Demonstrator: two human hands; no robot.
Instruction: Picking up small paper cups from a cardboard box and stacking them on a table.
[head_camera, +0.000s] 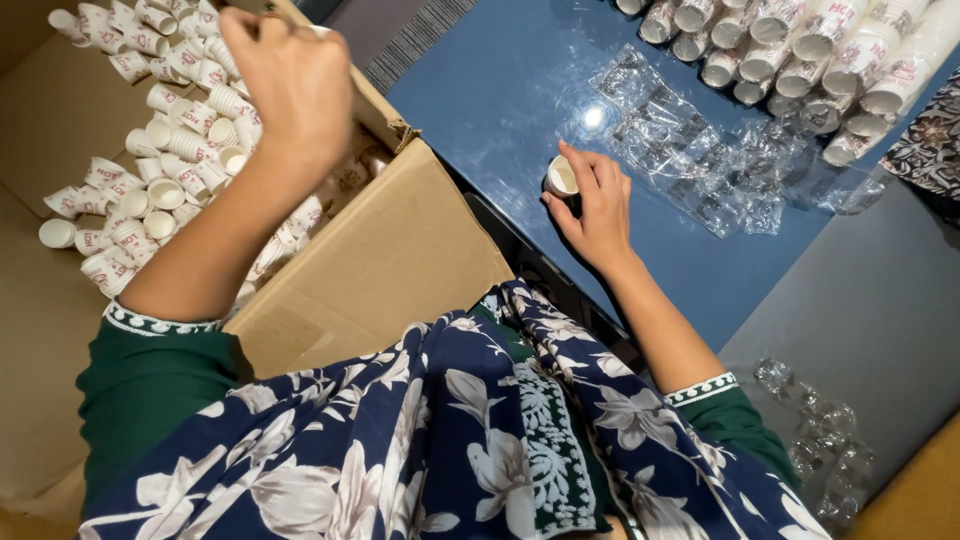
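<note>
1. Hands: two, both the same person's, the left hand (290, 85) in the upper left of the frame and the right hand (598, 205) near the centre.
2. Cardboard box (390, 260): just one, filling the left side.
3. Loose paper cups (160, 130) in that box: way too many to count, dozens easily, all jumbled.
4. Single cup (561, 177) at the right hand's fingertips: one.
5. Stacked cup sleeves (800, 50) along the top right: roughly fifteen, but they overlap so I can't be exact.
6. Clear plastic wrappers (690, 150): one crumpled heap mid-right, plus another wrapper pile (815, 440) lower right. Individual pieces are impossible to tell apart.
7. Blue table (500, 90): one.
</note>
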